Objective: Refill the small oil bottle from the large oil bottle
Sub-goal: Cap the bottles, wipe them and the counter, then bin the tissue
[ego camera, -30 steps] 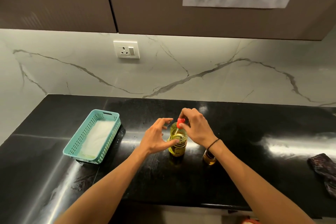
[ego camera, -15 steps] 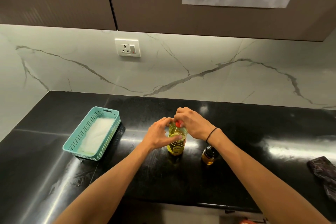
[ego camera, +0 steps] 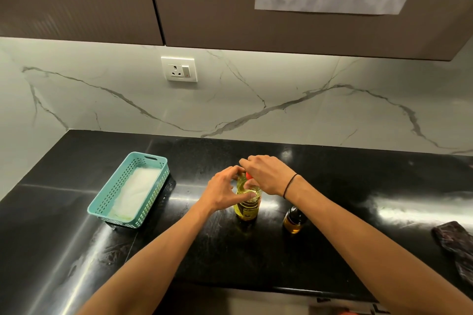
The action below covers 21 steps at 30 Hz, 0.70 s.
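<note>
Large oil bottle upright mid table, L hand fingers curled round its shoulder, R hand fingers pinching red cap on top (mostly hidden). Small oil bottle just right, untouched; teal basket well left

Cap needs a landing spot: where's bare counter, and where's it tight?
Free: the counter between the small oil bottle and the dark cloth; the back strip along the backsplash; the front left, below the teal basket. Crowded: the middle, where the left hand and right hand wrap the large oil bottle.
</note>
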Available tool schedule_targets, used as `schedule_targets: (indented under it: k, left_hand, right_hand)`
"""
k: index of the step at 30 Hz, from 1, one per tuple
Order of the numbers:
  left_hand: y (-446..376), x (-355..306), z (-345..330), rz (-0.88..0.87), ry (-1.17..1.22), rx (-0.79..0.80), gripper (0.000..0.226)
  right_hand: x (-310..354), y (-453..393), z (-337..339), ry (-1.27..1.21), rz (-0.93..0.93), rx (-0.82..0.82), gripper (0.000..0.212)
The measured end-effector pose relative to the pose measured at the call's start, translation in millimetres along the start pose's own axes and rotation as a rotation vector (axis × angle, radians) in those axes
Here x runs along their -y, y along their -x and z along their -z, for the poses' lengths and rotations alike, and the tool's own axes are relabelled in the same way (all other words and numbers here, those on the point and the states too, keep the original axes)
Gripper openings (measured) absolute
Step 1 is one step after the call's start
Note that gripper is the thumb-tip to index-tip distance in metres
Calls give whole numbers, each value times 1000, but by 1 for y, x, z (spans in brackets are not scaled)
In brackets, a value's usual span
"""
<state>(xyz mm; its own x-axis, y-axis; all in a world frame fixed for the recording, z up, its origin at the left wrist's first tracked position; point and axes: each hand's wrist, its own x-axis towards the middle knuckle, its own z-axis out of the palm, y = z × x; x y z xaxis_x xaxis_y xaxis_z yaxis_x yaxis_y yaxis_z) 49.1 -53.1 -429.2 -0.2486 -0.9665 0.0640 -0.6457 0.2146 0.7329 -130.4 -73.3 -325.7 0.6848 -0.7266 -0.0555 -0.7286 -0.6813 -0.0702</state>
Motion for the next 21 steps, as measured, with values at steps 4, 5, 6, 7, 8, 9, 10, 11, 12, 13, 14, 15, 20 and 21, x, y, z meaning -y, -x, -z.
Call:
schedule_targets:
  k: [4, 5, 6, 7, 8, 9, 10, 11, 12, 13, 14, 15, 20, 21]
  left_hand:
    - [-2, 0, 1, 2, 4, 6, 69]
    - [-2, 0, 0, 5, 10, 5, 69]
    - [-2, 0, -1, 9, 17, 2, 69]
    - [-3, 0, -2, 12, 23, -3, 68]
    - [-3, 0, -3, 14, 34, -9, 69]
    - [-3, 1, -4, 16, 47, -13, 70]
    - [-2, 2, -4, 18, 59, -16, 71]
    - [-2, 3, -4, 19, 68, -19, 72]
    - [-1, 4, -5, 20, 74, -21, 73]
    - [-1, 4, -5, 22, 76, -22, 73]
    - [-2, 5, -5, 23, 77, -22, 72]
    - [-2, 5, -5, 24, 79, -21, 71]
    - [-1, 6, -6, 26, 88, -26, 71]
    - [0, 6, -6, 28, 88, -25, 73]
  right_hand:
    - [-15, 2, 4, 58, 150, 48, 42]
    - [-17, 2, 4, 85, 163, 48, 41]
    - [-18, 2, 4, 113, 173, 46, 39]
    - [-19, 2, 3, 147, 180, 49, 37]
    - [-19, 1, 2, 185, 188, 54, 36]
    - [-18, 0, 1, 218, 195, 61, 36]
    - [-18, -2, 1, 241, 203, 62, 37]
    - [-18, -3, 1, 262, 212, 62, 38]
    - [-18, -4, 2, 282, 223, 68, 38]
    - [-18, -5, 3, 303, 232, 77, 38]
    - [-18, -7, 5, 321, 243, 83, 37]
    - [-19, -8, 6, 341, 252, 91, 37]
    - [-17, -15, 10, 409, 270, 123, 34]
    - [-17, -15, 11, 409, 265, 132, 34]
